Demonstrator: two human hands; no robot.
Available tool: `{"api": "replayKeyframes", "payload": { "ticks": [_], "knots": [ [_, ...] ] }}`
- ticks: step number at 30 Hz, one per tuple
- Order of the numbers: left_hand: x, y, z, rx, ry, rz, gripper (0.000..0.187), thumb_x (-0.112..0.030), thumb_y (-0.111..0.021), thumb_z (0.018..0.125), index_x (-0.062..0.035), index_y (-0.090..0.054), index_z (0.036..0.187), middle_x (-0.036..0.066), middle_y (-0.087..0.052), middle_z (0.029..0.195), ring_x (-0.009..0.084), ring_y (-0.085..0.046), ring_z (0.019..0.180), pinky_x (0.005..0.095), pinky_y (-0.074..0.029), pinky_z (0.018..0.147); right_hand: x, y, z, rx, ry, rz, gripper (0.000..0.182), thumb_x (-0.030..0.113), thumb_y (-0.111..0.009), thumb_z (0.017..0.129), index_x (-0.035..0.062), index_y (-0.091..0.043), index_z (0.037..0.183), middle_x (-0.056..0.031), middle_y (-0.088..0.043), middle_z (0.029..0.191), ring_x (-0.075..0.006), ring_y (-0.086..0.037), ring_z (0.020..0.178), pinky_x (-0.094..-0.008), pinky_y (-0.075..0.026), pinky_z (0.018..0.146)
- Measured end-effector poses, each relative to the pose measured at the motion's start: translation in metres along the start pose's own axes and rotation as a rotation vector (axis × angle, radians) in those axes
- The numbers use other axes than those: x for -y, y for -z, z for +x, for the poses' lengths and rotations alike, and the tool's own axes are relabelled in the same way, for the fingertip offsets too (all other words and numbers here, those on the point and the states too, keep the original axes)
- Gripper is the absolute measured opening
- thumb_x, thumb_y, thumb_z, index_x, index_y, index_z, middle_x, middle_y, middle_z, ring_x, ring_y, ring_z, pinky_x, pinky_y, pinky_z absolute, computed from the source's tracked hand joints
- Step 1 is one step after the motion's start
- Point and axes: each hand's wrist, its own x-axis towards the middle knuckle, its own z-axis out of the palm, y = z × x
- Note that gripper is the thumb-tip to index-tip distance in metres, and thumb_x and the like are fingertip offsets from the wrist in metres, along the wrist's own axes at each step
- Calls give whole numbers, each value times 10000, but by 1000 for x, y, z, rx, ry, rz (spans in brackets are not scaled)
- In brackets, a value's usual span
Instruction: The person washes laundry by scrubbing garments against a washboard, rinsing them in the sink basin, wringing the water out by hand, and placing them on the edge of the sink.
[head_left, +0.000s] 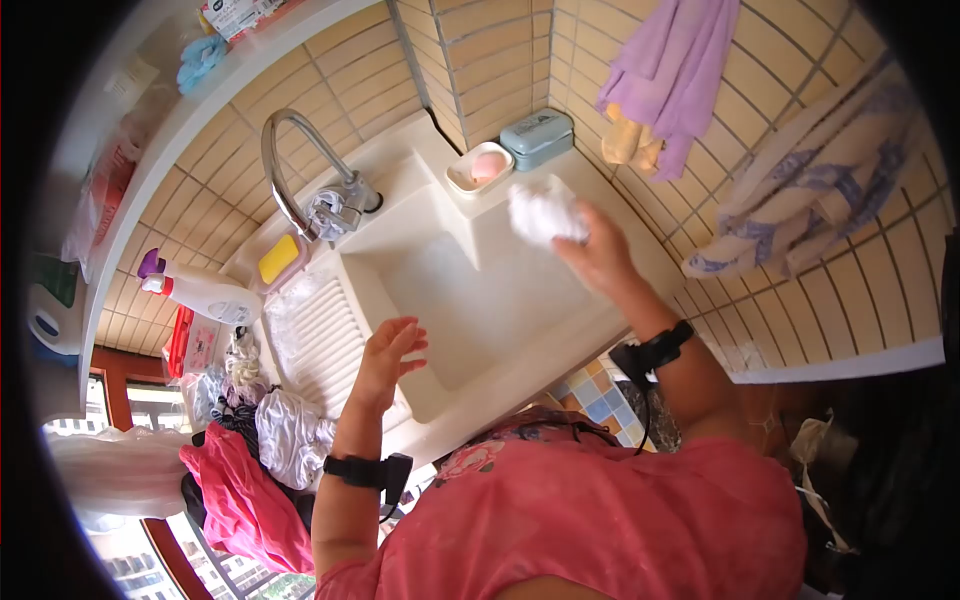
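Observation:
My right hand (pixel 600 250) grips a bunched white cloth (pixel 546 210) above the right-hand ledge of the white laundry sink (pixel 620 215). Just beyond the cloth, a white soap dish (pixel 462 180) holds a pink bar of soap (pixel 488 166). Beside that dish is a closed blue-grey box (pixel 538 138). Nothing is in my left hand (pixel 393 352), whose loosely bent fingers are apart over the near left edge of the basin. Cloudy water lies in the basin (pixel 450 300). To its left, a ribbed washboard (pixel 320 335) carries some suds.
A curved chrome faucet (pixel 272 160) rises at the back. Left of it are a yellow block (pixel 278 260) in a pink dish and a spray bottle (pixel 215 295). White clothes (pixel 292 440) and a pink garment (pixel 240 490) pile up at the left. Purple towels (pixel 680 80) hang at the right.

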Motion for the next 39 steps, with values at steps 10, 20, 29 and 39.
{"api": "replayKeyframes", "payload": {
  "ticks": [10, 20, 29, 39],
  "knots": [
    [36, 42, -33, -248, 39, 98, 359, -254, -645, 971, -13, -596, 1231, 99, -664, 1090, 186, -653, 982, 335, -553, 785, -64, 16, 66, 125, -23, -734, 813, 205, -789, 735, 41, -414, 1437, -206, -542, 1333, -376, -521, 1240, -467, -432, 1045],
    [74, 144, -114, -1212, -240, 1159, 807, -252, -849, 679, -99, -478, 1380, 173, -492, 1371, 362, -452, 1285, 525, -351, 1063, -13, -2, 66, 156, 246, -777, 776, 132, -744, 770, 4, -398, 1453, -246, -531, 1341, -425, -513, 1228, -468, -416, 1054],
    [99, 204, -145, -1028, 139, 768, 646, -451, -805, 677, -61, -664, 1172, 200, -712, 1035, 360, -680, 1002, 453, -507, 879, 106, -107, 3, 812, 278, -88, 590, 138, -733, 835, 7, -521, 1370, -204, -645, 1190, -346, -639, 1091, -412, -514, 937],
    [23, 141, -116, -696, -514, 436, 378, -266, -757, 842, 6, -686, 1095, 170, -726, 961, 296, -707, 882, 374, -532, 799, 254, -227, -35, 1149, -71, 820, 798, 194, -773, 867, 41, -335, 1516, -117, -554, 1300, -140, -621, 1010, -283, -535, 858]
  ]
}}
